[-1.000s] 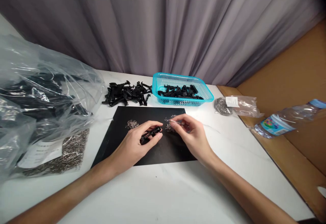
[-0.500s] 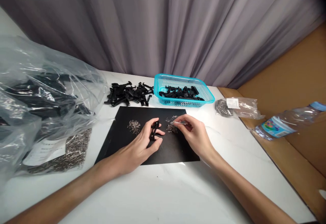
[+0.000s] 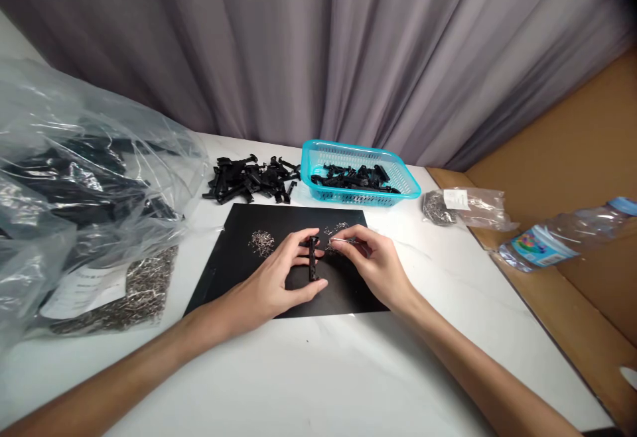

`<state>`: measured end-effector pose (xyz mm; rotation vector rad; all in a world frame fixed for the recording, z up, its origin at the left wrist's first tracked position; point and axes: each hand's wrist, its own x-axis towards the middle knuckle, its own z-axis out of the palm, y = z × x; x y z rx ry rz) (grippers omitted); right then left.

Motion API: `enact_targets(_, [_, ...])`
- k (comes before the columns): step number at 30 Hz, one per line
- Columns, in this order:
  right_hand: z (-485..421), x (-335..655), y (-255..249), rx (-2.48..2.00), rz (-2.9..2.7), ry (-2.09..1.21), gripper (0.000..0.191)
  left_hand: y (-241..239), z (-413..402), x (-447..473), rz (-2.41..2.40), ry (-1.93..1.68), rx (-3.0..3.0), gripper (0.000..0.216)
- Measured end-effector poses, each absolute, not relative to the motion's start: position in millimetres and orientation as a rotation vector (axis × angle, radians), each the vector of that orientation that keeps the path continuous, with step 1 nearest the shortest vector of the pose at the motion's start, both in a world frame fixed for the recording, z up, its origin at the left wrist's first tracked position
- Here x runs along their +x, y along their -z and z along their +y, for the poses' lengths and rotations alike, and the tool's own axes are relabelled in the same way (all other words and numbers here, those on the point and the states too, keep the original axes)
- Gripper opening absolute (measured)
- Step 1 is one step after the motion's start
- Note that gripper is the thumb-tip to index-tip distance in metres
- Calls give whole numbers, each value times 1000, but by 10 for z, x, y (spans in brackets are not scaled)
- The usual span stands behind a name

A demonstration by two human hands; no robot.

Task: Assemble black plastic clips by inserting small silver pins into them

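The left hand is gripping one short black plastic clip between thumb and fingers, standing it upright over the black rectangular mat. The right hand is pinching one thin metal pin in narrowed fingertips, just beside the clip's top. Two small heaps of loose metal pins are lying on the mat. One turquoise plastic basket and one loose pile of black clips are sitting behind it.
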<state>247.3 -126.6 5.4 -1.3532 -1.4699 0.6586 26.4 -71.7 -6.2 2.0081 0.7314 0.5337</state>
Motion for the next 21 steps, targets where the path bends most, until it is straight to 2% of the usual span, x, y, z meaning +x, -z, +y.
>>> enact_targets(6, [-1327,2398,-45,-1278,-1653,-358,9,51,-711,337,645,-686,2001,63])
enact_targets(12, [-1390,2317,7,-1145,-1790,51,13,35,-739,327,665,-727,2136,65])
enact_targets(21, [-1406,2285,87,-1130,-1796,194,19,16,-758,342,699,-726,2198,66])
